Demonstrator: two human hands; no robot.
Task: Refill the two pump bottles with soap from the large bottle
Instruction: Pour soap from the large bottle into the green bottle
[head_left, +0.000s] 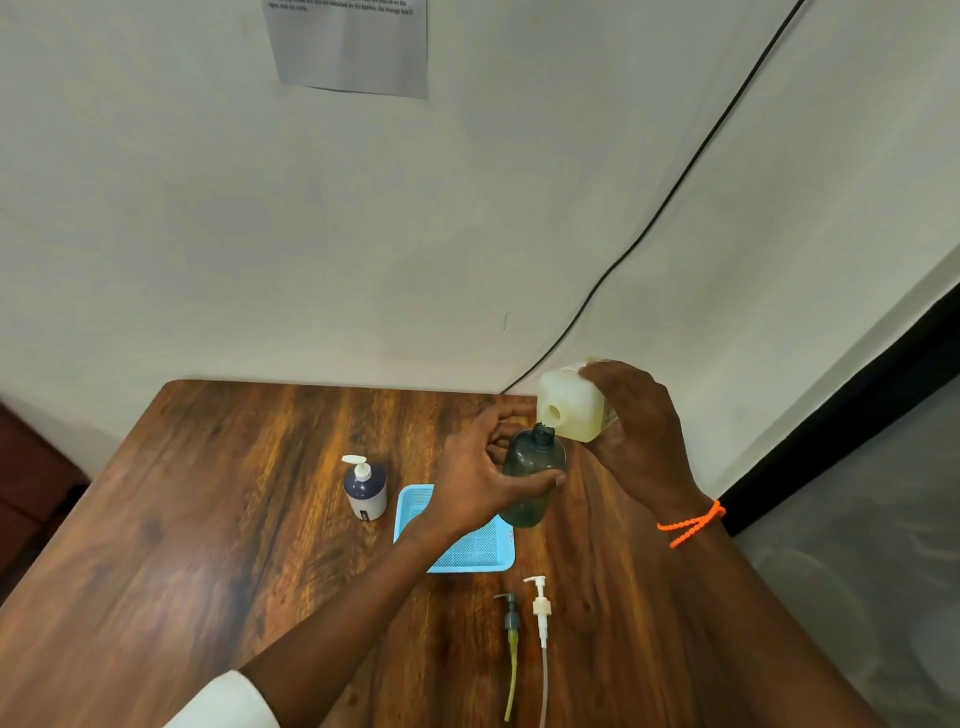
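My left hand (483, 467) grips a dark translucent pump bottle (530, 480) with its pump off, held tilted above the table. My right hand (636, 431) holds the large white soap bottle (569, 402) tipped over, its open mouth right at the dark bottle's neck. A second pump bottle (365, 491), dark with a white label and white pump head, stands upright to the left. Two removed pumps lie near the front: a grey one (511, 631) with a yellowish tube and a white one (540, 613) with a clear tube.
A light blue mesh tray (480, 551) lies on the wooden table (234, 519) under my left wrist. A white wall rises just behind the table, with a black cable (675, 187) running down it and a paper notice (353, 47) taped up high.
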